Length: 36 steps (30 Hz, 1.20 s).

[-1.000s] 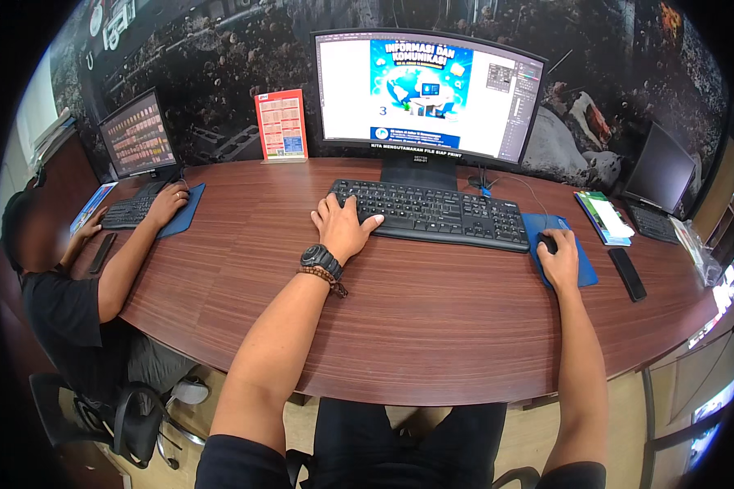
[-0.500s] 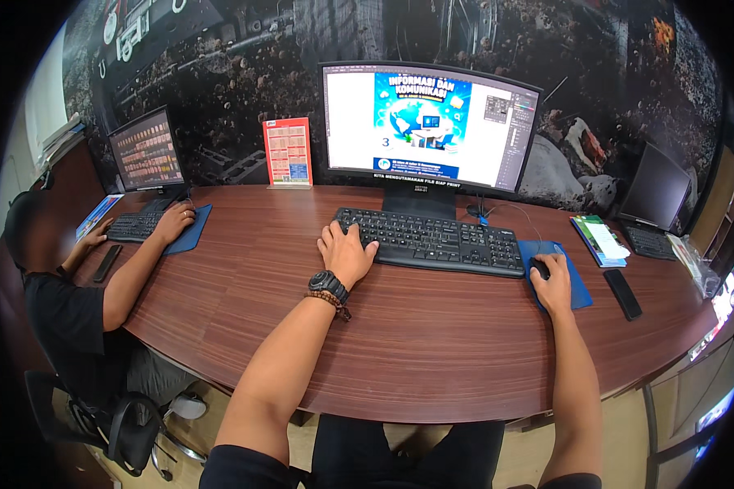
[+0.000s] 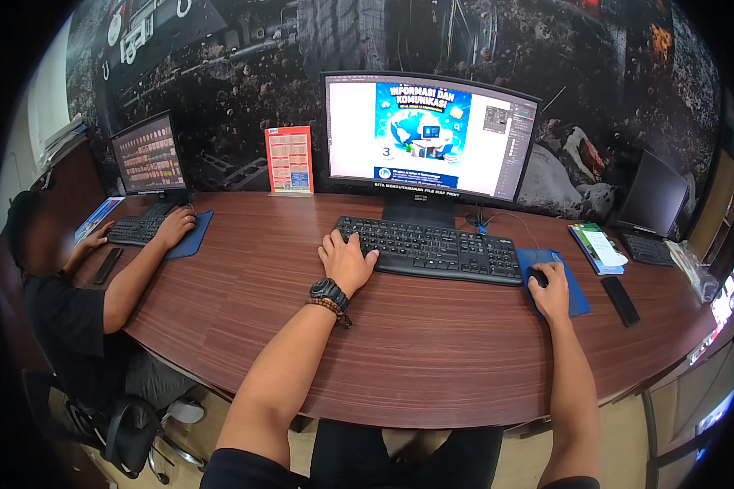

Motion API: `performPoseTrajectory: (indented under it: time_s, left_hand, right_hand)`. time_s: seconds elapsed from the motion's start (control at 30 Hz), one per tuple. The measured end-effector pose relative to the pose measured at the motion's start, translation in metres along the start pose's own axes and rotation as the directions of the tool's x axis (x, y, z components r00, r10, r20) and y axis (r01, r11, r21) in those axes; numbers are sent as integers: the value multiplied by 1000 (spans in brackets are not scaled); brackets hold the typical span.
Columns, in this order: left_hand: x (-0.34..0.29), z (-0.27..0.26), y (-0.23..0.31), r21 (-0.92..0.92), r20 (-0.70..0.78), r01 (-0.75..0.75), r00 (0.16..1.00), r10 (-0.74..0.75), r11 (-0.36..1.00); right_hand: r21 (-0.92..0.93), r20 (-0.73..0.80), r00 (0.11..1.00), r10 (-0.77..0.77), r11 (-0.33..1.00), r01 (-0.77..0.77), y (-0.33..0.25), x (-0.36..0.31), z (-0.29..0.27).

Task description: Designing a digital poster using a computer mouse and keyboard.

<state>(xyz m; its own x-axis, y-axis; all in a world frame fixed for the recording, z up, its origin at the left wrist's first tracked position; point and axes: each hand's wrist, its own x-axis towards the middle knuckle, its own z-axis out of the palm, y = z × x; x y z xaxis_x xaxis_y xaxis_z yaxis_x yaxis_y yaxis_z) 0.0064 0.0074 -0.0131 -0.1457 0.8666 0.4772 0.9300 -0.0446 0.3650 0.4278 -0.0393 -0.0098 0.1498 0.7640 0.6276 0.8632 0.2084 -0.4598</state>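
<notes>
My left hand (image 3: 347,262) rests at the left end of a black keyboard (image 3: 432,251), its fingers spread over the keys; a black watch and a beaded bracelet circle that wrist. My right hand (image 3: 551,289) is wrapped over a black computer mouse (image 3: 537,277) on a blue mouse pad (image 3: 575,297). Behind the keyboard stands a wide monitor (image 3: 351,130), whose screen shows a blue poster with a globe and a computer inside an editing window.
A co-worker (image 3: 65,301) sits at the left with a smaller monitor (image 3: 147,155) and keyboard. A red-framed calendar (image 3: 289,160) stands beside my monitor. To the right lie a dark phone (image 3: 621,301), booklets (image 3: 598,248) and another dark screen (image 3: 654,191) on the brown desk (image 3: 440,350).
The whole view has shifted slightly, so the monitor sits a little lower in it. Both hands keep their places on the keyboard and the mouse.
</notes>
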Motion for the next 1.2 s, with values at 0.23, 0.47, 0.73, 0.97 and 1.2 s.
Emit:
performPoseTrajectory:
  time_s: [0.23,0.47,0.73,0.97,1.2]
  left_hand:
    - [1,1,0,2,8,-1,1000,1,1000]
    - [0,6,-4,-15,-49,-28,998,27,999]
    - [0,2,-1,16,4,-15,1000,15,1000]
    - [1,-4,1,-40,1,-95,995,96,995]
    - [4,0,-2,-38,73,-41,996,44,998]
  right_hand:
    - [1,5,1000,9,1000,-9,0,0,-1]
    - [-19,18,999,31,999,-31,-6,-1,-3]
    - [-13,16,999,31,999,-31,-5,-1,-1]
    - [-13,20,1000,17,1000,-17,-1,-1,-1]
    - [-10,31,999,31,999,-31,-3,0,-1]
